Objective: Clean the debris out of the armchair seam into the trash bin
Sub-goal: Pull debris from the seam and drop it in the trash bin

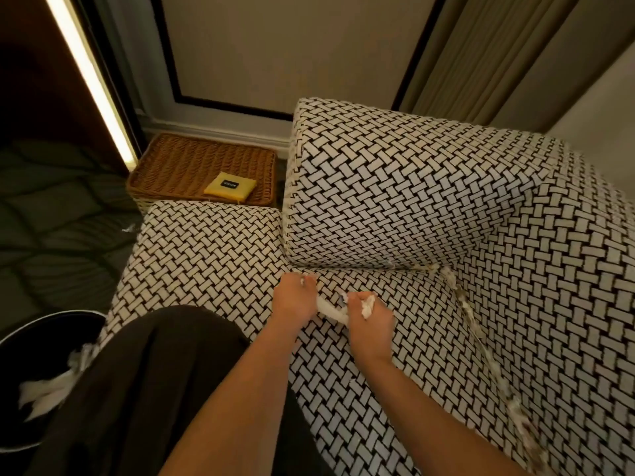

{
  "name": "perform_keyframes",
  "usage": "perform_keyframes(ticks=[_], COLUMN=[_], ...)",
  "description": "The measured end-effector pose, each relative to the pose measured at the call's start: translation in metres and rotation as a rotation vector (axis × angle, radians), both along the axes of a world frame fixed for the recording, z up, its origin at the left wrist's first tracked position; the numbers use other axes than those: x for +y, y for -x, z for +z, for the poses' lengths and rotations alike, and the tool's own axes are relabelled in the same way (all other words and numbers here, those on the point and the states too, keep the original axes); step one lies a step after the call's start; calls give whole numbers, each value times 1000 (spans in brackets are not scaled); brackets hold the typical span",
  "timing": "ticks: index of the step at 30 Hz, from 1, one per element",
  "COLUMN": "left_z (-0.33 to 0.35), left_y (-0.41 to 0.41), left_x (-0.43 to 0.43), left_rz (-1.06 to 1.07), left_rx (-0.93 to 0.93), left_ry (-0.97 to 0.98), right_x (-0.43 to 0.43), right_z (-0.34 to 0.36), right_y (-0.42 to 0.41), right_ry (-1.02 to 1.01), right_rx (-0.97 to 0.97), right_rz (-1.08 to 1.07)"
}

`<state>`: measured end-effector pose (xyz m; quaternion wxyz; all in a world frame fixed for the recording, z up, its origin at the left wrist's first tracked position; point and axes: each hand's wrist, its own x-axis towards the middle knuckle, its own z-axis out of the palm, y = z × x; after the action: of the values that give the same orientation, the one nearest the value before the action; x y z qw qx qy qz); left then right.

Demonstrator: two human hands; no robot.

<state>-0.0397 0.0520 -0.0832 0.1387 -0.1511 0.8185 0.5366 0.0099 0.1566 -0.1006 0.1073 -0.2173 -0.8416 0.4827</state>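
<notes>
The armchair (429,214) has a black-and-white woven pattern. Both my hands lie on its seat near the back seam. My left hand (292,298) pinches small white scraps at its fingertips. My right hand (369,312) grips a wad of white paper debris (368,305), and a white strip (330,310) runs between the two hands. More crumbs and scraps fill the right-hand seam (481,341), from the back corner down toward the front. The black trash bin (37,341) stands at the lower left, with white scraps inside.
A wicker tray (178,166) holding a yellow packet (230,187) sits behind the left armrest. A dark quilted bed lies to the left, with a white scrap (130,229) at its edge. My dark clothing covers the front of the seat. Curtains hang at the back right.
</notes>
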Motion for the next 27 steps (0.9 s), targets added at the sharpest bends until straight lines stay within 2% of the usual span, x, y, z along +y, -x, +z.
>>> perform_keyframes(ticks=[4, 8, 12, 15, 18, 22, 27], left_z=[38, 67, 98, 112, 114, 106, 72], left_y=[-9, -12, -20, -25, -34, -54, -71], left_x=[-21, -58, -108, -148, -189, -242, -292], left_rz=[-9, 122, 255, 421, 544, 560, 629], left_rx=[25, 19, 49, -38, -24, 34, -74], left_ry=[-98, -163, -266, -413, -546, -538, -496], right_x=[-24, -60, -112, -149, -186, -243, -309], right_z=[30, 70, 104, 118, 125, 117, 72], right_y=[6, 17, 21, 25, 32, 37, 36], right_ry=[235, 480, 691, 696, 619, 539, 414], right_rx=[-12, -34, -137, -211, -277, -357, -441], right_rz=[6, -1, 48, 174, 294, 467, 580])
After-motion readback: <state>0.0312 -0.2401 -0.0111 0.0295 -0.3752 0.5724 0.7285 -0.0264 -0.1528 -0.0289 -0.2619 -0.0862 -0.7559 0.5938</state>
